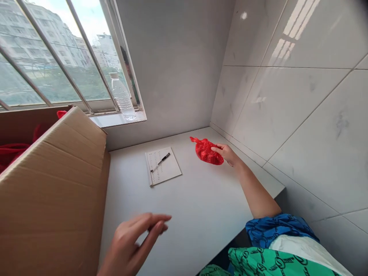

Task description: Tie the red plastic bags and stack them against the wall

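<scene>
A grey-white bench is spreading under everything, its right edge running along a tiled wall. A large cardboard box is standing along the bench's left side, with red material showing inside. Beyond the far left corner, a clear bottle with a white cap is standing on the windowsill. A notebook is lying near the middle of the far edge, its spine to the left and rows of small marks running down the page.

The left hand is hovering over the near left part of the bench, its thumb and forefinger bending close together, nothing showing in its grasp. The right hand is reaching toward the far right corner and pinching a red bag by its right end between thumb and fingers. The bag is sitting close to that corner, its twisted end pointing left; whether it is touching the bench, I cannot tell. A slim black-and-clear pen is lying slantwise across the notebook.
</scene>
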The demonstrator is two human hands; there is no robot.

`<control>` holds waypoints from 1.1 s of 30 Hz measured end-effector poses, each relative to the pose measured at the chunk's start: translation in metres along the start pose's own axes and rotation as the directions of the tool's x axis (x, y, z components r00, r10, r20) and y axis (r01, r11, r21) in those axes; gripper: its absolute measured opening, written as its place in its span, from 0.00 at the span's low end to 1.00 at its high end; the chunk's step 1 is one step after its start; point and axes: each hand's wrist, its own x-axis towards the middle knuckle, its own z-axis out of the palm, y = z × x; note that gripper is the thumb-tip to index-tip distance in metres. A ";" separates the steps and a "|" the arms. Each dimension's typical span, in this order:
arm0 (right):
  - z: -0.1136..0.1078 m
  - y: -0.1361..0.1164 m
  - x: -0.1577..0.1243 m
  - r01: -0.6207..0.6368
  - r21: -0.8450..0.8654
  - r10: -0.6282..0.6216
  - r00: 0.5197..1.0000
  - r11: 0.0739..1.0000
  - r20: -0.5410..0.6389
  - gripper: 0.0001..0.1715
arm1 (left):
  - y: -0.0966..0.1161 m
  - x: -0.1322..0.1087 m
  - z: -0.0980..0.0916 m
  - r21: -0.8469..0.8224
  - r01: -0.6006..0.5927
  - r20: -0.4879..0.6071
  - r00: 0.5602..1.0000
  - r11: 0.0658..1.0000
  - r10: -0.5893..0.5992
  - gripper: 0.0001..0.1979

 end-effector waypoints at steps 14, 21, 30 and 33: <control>0.116 -0.035 -0.060 0.599 -0.180 -0.574 0.800 0.780 0.177 0.10 | -0.056 0.042 0.037 0.287 0.128 -0.197 0.978 0.949 -0.072 0.11; 0.127 -0.033 -0.080 0.588 0.007 -0.551 0.753 0.808 0.360 0.13 | -0.082 0.025 0.055 0.255 0.141 0.181 0.965 0.957 -0.190 0.15; 0.140 -0.017 -0.075 0.590 -0.145 -0.481 0.757 0.795 0.442 0.05 | -0.105 0.018 0.056 0.198 0.303 0.036 0.948 0.932 -0.315 0.15; 0.128 -0.017 -0.071 0.550 -0.090 -0.465 0.773 0.830 0.432 0.05 | -0.110 0.017 0.050 0.238 0.392 -0.078 0.920 0.889 -0.385 0.14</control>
